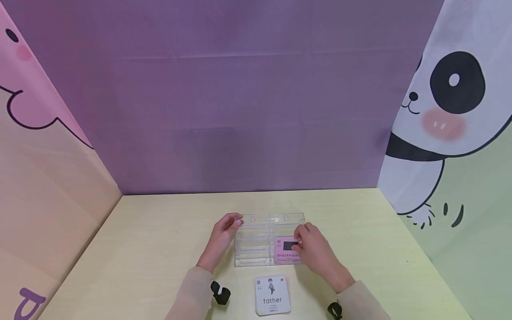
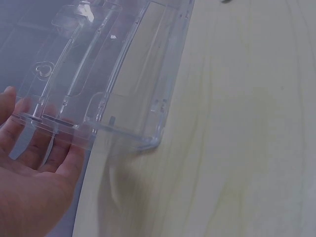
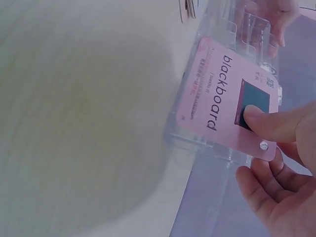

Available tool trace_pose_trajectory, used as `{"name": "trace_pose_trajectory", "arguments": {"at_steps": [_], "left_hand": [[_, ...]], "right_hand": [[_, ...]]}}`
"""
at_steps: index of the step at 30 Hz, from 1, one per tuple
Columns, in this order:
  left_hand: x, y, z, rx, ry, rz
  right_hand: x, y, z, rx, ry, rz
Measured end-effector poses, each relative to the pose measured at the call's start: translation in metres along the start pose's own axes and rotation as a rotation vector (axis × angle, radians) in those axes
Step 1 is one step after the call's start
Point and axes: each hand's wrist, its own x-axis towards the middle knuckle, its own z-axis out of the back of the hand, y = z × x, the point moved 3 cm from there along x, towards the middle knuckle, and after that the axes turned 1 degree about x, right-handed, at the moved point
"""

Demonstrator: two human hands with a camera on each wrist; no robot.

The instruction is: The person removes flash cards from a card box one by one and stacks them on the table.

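Note:
A clear plastic rack (image 1: 253, 249) with stepped rows in two columns stands on the table. My left hand (image 1: 222, 234) grips its upper left edge, the thumb in front and the fingers behind, as the left wrist view shows. A pink flashcard (image 3: 217, 94) printed "blackboard" is at the rack's lower right. My right hand (image 1: 318, 250) pinches that card near its right edge, the thumb (image 3: 256, 118) on the blackboard picture. Whether the card's lower edge sits fully in the slot I cannot tell. In front of the rack lies a stack of flashcards (image 1: 273, 295) with "father" on top.
The pale wooden table (image 1: 160, 231) reaches back to a purple cloth wall (image 1: 240, 111). A panda-printed panel (image 1: 424, 178) rises on the right and a pink and beige panel (image 1: 48, 178) on the left. Black wrist devices (image 1: 220, 293) sit at both cuffs.

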Motion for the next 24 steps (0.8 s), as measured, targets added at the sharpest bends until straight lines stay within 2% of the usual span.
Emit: {"name": "trace_pose_trajectory", "arguments": {"at_steps": [14, 24], "left_hand": [[-0.0007, 0.0001, 0.0007, -0.005, -0.002, -0.011], [-0.0014, -0.003, -0.0008, -0.005, -0.01, -0.011]], "right_hand": [[0.0035, -0.0022, 0.0059, 0.038, 0.017, -0.011], [0.0031, -0.0033, 0.0073, 0.063, -0.004, -0.01]]}}
